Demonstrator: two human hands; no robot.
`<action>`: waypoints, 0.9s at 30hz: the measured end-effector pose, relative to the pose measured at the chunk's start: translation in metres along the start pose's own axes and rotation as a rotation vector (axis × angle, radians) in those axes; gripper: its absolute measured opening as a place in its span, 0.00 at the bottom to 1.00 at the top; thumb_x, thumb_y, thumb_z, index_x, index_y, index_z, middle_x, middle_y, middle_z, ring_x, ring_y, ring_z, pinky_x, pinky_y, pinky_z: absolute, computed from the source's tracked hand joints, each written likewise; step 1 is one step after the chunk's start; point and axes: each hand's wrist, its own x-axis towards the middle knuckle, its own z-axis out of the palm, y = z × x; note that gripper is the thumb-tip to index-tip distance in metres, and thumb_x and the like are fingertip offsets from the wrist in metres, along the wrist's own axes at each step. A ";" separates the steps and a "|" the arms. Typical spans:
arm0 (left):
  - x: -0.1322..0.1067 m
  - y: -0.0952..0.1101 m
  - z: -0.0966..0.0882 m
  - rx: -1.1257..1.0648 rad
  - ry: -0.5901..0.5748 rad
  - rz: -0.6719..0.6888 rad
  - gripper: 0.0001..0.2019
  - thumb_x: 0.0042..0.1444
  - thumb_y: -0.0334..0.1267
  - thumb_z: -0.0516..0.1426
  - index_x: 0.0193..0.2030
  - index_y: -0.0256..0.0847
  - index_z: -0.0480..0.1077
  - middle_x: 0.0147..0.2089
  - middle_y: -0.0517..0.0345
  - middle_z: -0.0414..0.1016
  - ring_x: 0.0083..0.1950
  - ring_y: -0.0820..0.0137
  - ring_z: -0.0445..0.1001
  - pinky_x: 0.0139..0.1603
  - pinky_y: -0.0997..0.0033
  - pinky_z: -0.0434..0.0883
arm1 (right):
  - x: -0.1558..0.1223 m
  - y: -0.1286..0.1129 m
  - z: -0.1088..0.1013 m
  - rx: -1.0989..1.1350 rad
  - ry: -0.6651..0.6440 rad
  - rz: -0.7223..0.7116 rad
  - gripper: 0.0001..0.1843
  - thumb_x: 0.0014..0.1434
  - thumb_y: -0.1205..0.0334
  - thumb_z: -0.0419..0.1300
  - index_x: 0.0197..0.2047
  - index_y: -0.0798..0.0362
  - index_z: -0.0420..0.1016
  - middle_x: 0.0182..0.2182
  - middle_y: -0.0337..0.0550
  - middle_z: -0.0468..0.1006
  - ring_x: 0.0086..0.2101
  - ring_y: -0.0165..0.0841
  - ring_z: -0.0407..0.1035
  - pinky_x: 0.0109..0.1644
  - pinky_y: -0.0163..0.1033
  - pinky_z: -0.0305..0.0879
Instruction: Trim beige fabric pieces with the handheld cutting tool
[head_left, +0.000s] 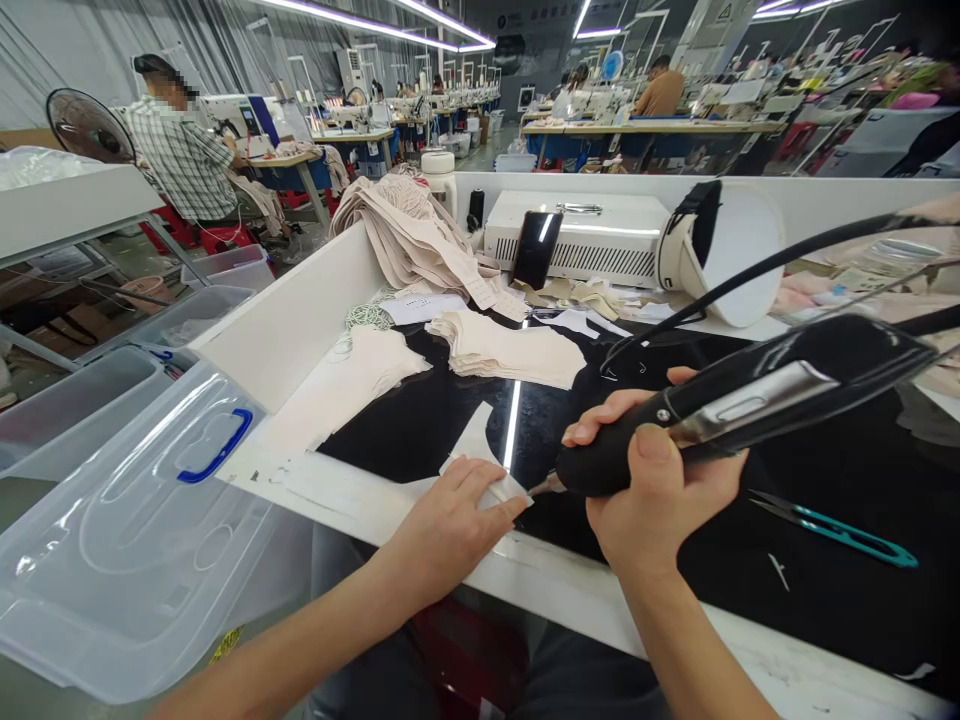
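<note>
Two hands: both work at the near edge of the black worktop.
Left hand: palm down, fingers flat and slightly spread, gripping nothing, pressing a small pale fabric piece onto the worktop.
Right hand: wrapped tightly round the black handheld tool.
Metal tip: at the fabric piece's edge, just beside the left fingertips.
Behind: stack of beige cut pieces.
Right side: teal thread snips lying on the worktop, apart from both hands.
Left side: clear box lid with a blue handle.
</note>
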 end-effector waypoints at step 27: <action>-0.004 0.003 0.002 0.036 -0.062 -0.061 0.16 0.76 0.37 0.63 0.68 0.46 0.79 0.71 0.35 0.78 0.75 0.45 0.78 0.74 0.34 0.78 | 0.008 0.018 0.014 0.033 -0.060 -0.026 0.22 0.62 0.52 0.76 0.53 0.45 0.73 0.31 0.28 0.80 0.22 0.29 0.75 0.28 0.39 0.78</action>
